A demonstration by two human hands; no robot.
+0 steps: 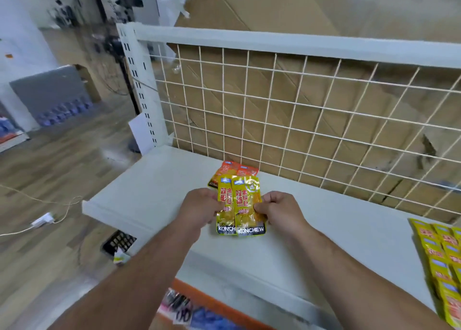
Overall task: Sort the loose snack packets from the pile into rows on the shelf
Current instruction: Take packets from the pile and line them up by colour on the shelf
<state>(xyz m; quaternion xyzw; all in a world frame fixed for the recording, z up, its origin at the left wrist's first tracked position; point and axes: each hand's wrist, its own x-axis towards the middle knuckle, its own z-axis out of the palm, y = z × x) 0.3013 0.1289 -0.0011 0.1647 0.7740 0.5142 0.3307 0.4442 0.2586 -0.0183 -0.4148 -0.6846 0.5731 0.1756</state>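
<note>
Left hand [199, 208] pinching left yellow packet [224, 206], right hand [280, 211] pinching right yellow packet [249, 204], both overlapping on shelf [149, 194]. Risk: slick foil sliding, nudging orange packets [238, 170] behind, skewing row.

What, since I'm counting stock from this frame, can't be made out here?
All in the head view:
Orange packets: mostly covered by the two yellow packets; count unclear.
Yellow pile: cut off by the right frame edge; extent unknown.
Goods under the shelf: blurred, labels unreadable.
Left hand and right hand: fingertips hidden by the hands' own backs and the packets; exact grip unclear.
</note>
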